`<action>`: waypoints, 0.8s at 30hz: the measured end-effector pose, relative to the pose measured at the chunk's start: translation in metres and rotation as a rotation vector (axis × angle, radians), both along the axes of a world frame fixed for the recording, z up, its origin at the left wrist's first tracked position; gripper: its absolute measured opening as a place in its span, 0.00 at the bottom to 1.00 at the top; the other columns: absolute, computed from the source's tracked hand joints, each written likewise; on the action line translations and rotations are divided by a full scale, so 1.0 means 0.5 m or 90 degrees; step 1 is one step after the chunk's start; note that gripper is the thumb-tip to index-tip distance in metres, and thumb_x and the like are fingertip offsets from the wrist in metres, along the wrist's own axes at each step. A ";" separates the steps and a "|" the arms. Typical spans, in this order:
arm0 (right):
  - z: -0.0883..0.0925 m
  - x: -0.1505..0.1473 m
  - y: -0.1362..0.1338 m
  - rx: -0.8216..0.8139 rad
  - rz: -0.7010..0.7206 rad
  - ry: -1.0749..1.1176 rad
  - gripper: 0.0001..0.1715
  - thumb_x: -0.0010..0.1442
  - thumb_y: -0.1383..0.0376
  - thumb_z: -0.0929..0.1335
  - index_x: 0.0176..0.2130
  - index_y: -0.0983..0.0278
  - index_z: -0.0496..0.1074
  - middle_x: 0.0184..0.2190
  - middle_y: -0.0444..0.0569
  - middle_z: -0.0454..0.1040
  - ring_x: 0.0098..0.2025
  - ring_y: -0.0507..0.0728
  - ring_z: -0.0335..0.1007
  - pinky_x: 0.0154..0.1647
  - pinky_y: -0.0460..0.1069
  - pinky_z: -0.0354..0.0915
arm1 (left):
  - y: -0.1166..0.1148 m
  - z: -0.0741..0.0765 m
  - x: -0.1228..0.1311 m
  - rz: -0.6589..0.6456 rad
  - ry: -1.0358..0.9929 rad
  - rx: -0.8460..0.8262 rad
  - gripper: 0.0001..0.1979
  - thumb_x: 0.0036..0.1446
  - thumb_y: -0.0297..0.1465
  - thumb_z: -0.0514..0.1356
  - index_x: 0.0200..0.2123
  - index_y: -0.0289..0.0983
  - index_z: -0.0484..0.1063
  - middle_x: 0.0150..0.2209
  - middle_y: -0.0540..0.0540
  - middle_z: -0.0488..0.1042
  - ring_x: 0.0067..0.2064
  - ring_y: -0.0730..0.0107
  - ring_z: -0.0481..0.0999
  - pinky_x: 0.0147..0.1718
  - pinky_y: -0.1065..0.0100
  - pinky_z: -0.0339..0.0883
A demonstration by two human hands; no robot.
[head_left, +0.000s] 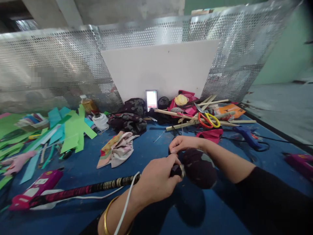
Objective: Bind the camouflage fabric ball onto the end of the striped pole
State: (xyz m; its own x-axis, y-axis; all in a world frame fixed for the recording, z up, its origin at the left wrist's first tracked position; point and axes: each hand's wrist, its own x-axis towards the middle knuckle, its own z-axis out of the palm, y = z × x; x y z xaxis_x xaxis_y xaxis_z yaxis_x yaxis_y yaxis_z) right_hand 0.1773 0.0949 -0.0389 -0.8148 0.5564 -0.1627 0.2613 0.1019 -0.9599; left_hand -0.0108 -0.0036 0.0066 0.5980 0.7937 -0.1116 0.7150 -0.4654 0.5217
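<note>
A sheet of perforated metal (pixel 244 55) spans the back of the workspace, cut off at both sides of the frame. Before it spreads a blue table (pixel 151 143), running out of the bottom edge. A white board (pixel 161 67) leans at upper centre, its foot hidden by clutter. Green paper strips (pixel 73 133) fan across the left, also cropped.

From the lower left, a wrapped stick (pixel 80 192) in red, black and cream runs right until the person's left wrist hides it. At right of centre sits a dark cloth ball (pixel 199 169), partly behind the right forearm. The left hand (pixel 158 179) is curled tightly round a dark neck (pixel 176 170) beside the ball, mostly masked by fingers; whether it belongs to the stick is unclear. The right hand (pixel 187 143), just above, has thumb and forefinger pressed together; what, if anything, lies between them cannot be told.

A magenta tool (pixel 300 163) is sliced off at the right edge. Red-and-yellow scissors (pixel 209 119) rest on wooden sticks at upper right. At centre, a phone (pixel 151 99) glows too white to read.
</note>
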 end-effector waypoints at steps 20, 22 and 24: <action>0.019 0.016 -0.227 0.403 -0.301 -0.107 0.17 0.65 0.63 0.61 0.27 0.65 0.69 0.25 0.46 0.70 0.29 0.52 0.67 0.29 0.46 0.62 | 0.052 0.045 -0.023 0.183 -0.267 -0.055 0.08 0.46 0.30 0.60 0.32 0.36 0.71 0.25 0.54 0.69 0.28 0.72 0.66 0.28 0.72 0.57; 0.032 0.010 -0.265 0.538 -0.373 -0.121 0.15 0.65 0.64 0.60 0.28 0.65 0.67 0.26 0.47 0.66 0.29 0.53 0.63 0.29 0.47 0.58 | 0.067 0.028 -0.021 0.189 -0.299 -0.093 0.09 0.45 0.30 0.60 0.32 0.35 0.71 0.25 0.53 0.68 0.27 0.73 0.65 0.27 0.73 0.57; 0.038 0.000 -0.281 0.631 -0.416 -0.073 0.16 0.65 0.66 0.59 0.26 0.64 0.65 0.26 0.47 0.64 0.30 0.53 0.61 0.29 0.47 0.57 | 0.074 0.010 -0.016 0.183 -0.314 -0.110 0.09 0.43 0.28 0.60 0.32 0.33 0.72 0.26 0.53 0.69 0.28 0.73 0.66 0.28 0.73 0.58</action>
State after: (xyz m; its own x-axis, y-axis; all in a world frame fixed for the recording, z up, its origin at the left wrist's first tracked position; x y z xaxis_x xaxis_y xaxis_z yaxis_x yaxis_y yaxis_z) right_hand 0.1775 -0.0457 -0.0200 -0.3389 0.7851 0.5184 0.6182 0.6012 -0.5063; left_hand -0.0187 0.0336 0.0116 0.3765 0.9262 -0.0176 0.4533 -0.1676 0.8754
